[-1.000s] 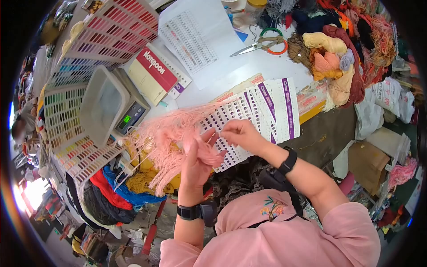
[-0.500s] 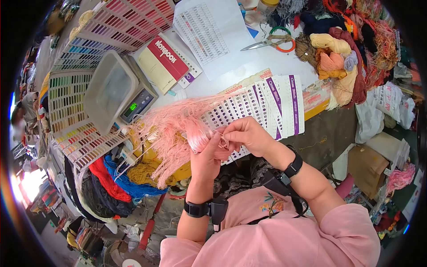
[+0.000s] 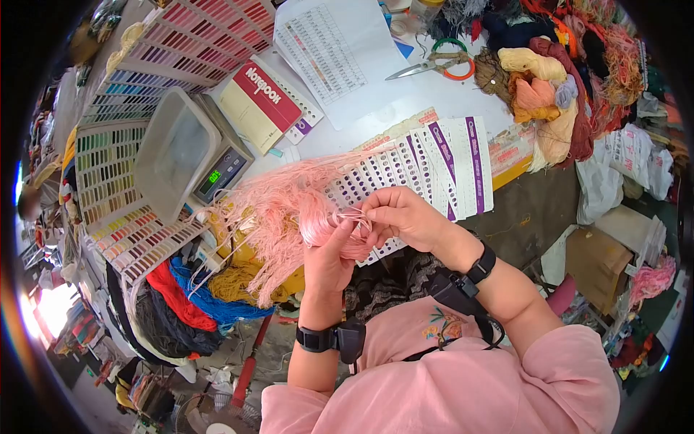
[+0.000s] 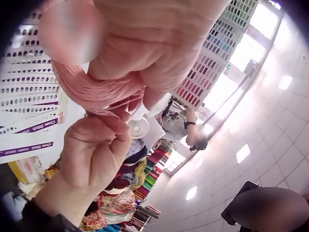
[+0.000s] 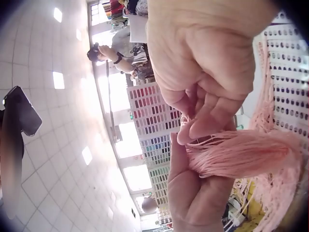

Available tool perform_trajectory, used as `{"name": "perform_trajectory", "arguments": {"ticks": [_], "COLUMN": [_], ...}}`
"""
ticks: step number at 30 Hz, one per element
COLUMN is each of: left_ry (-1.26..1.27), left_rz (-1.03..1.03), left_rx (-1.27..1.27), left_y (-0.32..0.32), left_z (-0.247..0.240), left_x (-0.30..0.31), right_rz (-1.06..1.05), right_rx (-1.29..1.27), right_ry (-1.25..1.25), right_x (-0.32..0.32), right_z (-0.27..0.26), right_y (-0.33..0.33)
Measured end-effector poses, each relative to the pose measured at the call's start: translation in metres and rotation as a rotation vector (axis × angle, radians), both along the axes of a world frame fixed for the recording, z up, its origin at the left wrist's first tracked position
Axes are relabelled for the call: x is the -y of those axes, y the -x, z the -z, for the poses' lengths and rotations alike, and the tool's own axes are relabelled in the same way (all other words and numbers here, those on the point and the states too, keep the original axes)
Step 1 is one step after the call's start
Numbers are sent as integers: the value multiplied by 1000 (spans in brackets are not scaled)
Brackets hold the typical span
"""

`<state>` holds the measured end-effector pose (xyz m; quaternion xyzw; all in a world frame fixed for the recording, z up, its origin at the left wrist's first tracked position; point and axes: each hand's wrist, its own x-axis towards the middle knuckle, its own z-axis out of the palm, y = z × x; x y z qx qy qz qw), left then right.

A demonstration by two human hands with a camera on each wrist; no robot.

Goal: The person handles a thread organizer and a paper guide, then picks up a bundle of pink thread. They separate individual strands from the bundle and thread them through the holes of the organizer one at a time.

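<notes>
A bundle of pink thread [image 3: 316, 222] is gripped by the left hand [image 3: 331, 259], its thumb lying over the strands. The right hand [image 3: 406, 219] pinches a few strands at the bundle's right end, close to the left fingertips. In the right wrist view the right hand [image 5: 207, 72] has thumb and fingers together on thin strands above the pink bundle [image 5: 241, 152]. The left wrist view shows the bundle [image 4: 91, 92] looping below the left palm [image 4: 149, 38]. Loose pink thread [image 3: 267, 206] spreads over the table to the left.
Punched cards with purple bands [image 3: 442, 163] lie beyond the hands. A scale with a tray [image 3: 177, 155], a notebook [image 3: 260, 98], colour charts [image 3: 108, 173] and scissors [image 3: 434, 66] surround the work. Yarn skeins [image 3: 538, 94] are heaped at the right, others [image 3: 181, 289] hang at the lower left.
The right hand has come from beside the bundle to pinch strands at its end. The left hand has turned with the bundle, its fingers now wrapped around it.
</notes>
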<state>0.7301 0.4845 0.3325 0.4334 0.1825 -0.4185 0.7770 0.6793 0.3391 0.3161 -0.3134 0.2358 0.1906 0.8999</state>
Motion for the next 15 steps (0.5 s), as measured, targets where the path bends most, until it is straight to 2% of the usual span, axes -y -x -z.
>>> {"name": "perform_trajectory", "arguments": {"ticks": [11,15], "left_ry": [89,86], "left_rz": [-117,-118], "left_rx": [-95,-84], "left_y": [0,1], "left_z": [5,7], "left_x": [-4,-6], "right_rz": [-1,-31], "right_rx": [-2,39], "right_ry": [6,124], "right_x": [-2,-7], "right_z": [-3,-3], "right_y": [-4,-5]}}
